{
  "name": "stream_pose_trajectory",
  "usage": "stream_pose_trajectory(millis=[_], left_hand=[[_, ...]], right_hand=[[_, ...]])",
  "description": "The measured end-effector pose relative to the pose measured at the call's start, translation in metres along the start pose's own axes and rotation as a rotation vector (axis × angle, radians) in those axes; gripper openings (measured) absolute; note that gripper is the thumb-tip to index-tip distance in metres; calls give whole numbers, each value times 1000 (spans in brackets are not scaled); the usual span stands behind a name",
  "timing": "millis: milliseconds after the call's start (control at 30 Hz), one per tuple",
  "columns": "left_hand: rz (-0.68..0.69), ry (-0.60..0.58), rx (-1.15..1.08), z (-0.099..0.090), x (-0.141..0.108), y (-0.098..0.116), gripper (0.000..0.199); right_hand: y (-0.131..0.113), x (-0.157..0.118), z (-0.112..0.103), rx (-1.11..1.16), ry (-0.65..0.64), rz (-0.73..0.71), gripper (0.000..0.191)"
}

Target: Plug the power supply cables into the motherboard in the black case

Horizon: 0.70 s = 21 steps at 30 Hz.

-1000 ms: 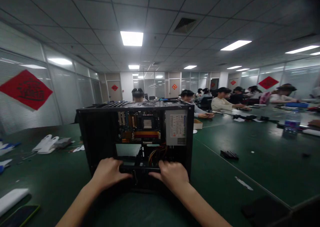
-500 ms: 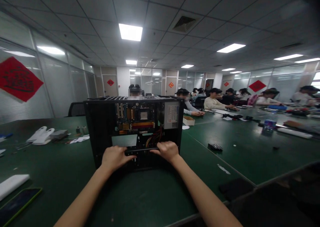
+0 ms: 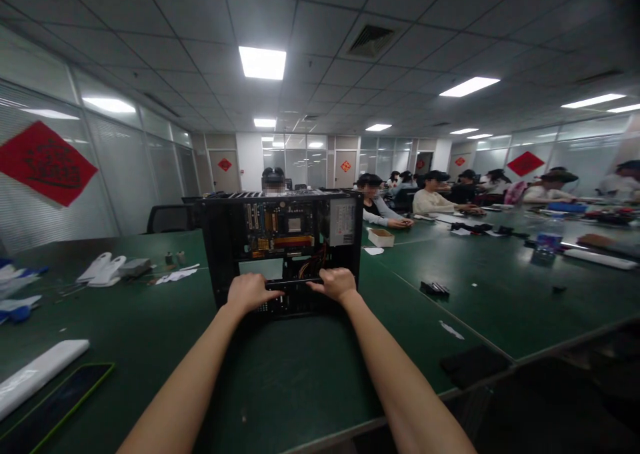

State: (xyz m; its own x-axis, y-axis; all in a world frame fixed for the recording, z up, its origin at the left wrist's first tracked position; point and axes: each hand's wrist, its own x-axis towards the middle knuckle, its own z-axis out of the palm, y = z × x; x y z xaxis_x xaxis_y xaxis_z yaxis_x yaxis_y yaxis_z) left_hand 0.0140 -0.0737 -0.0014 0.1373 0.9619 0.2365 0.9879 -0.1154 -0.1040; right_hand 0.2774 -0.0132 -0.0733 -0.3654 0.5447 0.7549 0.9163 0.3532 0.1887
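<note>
An open black computer case (image 3: 221, 254) stands upright on the green table (image 3: 295, 387), its inside facing me. In it I see a motherboard (image 3: 261, 222), a silver power supply (image 3: 343, 221) at the upper right and a bundle of coloured wires (image 3: 314, 262). A dark bar (image 3: 291, 283) crosses the lower part of the case. My left hand (image 3: 249, 291) is closed around the bar's left part, thumb pointing inward. Farther right, my right hand (image 3: 337, 283) grips the same bar. The undersides of the fingers are hidden.
To the left lie a phone (image 3: 60, 404), a long white object (image 3: 43, 373) and white plastic pieces (image 3: 107, 269). A small open box (image 3: 381, 238), a black part (image 3: 435, 289) and a bottle (image 3: 549, 237) are on the right. Several people sit farther along the tables.
Both hands and the computer case have moved farther away across the table, the arms stretching out more. The grip on the bar looks the same. My view has shifted slightly.
</note>
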Motion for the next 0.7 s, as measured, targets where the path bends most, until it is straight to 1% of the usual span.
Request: stream_pose_trajectory(millis=[233, 567, 700], left_hand=[[5, -78, -14, 3, 28, -4, 88], [27, -217, -50, 8, 68, -12, 88], [76, -251, -130, 10, 79, -17, 90]], right_hand=[[7, 9, 17, -3, 69, -12, 58], [16, 28, 42, -9, 80, 28, 59], [17, 30, 48, 6, 90, 50, 59]])
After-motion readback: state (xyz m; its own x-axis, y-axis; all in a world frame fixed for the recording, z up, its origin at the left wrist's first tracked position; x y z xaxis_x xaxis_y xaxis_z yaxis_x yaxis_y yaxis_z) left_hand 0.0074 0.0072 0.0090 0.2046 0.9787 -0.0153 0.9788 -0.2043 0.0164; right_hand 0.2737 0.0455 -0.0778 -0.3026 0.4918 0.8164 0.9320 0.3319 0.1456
